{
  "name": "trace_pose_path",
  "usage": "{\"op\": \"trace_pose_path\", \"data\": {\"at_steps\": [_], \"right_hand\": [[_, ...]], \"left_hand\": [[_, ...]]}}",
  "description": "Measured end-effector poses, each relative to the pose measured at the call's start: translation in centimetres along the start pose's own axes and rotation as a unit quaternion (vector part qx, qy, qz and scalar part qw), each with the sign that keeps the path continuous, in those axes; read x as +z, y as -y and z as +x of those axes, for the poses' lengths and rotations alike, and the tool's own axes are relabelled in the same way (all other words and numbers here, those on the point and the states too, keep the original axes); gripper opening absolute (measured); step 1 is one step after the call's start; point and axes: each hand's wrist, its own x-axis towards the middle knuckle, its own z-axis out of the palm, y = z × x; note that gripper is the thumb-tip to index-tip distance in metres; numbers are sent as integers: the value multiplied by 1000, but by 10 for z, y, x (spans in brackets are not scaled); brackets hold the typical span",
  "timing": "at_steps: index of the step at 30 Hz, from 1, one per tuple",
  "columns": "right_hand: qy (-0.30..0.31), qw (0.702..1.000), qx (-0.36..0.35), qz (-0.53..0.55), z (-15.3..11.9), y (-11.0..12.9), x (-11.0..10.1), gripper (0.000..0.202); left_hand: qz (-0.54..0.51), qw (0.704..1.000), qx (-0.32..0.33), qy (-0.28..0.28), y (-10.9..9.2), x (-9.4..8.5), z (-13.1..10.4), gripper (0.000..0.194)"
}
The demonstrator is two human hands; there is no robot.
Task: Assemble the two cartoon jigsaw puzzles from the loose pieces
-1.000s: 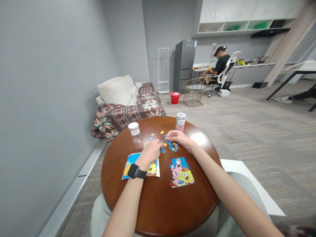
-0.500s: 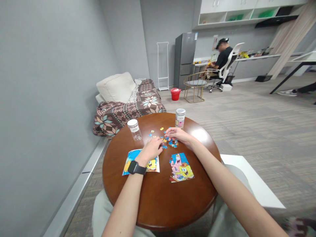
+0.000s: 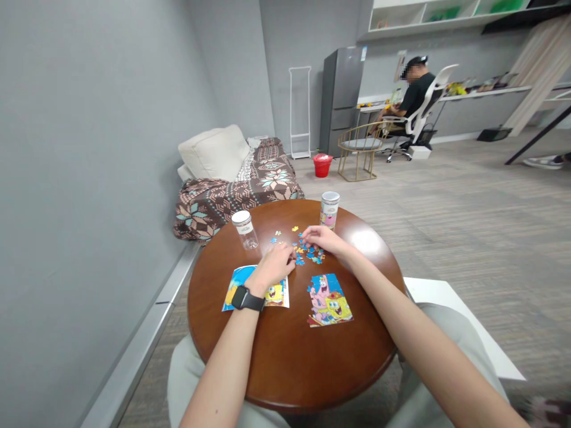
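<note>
Puzzle pieces [image 3: 317, 259] seemed light and stiff, best pinched by their edges; whether my left hand [image 3: 275, 263] or right hand [image 3: 325, 239] gripped any, I couldn't tell.

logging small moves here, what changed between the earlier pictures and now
Only the view clearly shifted: the table sits slightly higher in frame. The left hand and right hand stay at the loose puzzle pieces; any piece gripped or released is too small to tell. The joined puzzle, printed sheet, clear jar and canister stayed.
</note>
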Motion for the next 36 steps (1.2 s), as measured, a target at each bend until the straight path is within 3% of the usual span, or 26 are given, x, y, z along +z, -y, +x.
{"op": "trace_pose_path", "data": {"at_steps": [3,6,13,21,36], "right_hand": [[18,974,-138,-179,-1,-3,0,9],[63,943,-202,-256,-4,-3,2,16],[126,914,-214,-322,-7,0,6,27],[104,928,-185,-306,-7,-2,8,13],[132,927,-187,-298,-10,2,8,16]], "left_hand": [[3,1000,-7,-1,0,1,1,13],[9,1000,-6,4,0,2,1,13],[-17,1000,5,21,2,0,0,12],[-26,999,9,29,2,0,1,14],[-38,998,35,30,1,5,0,12]]}}
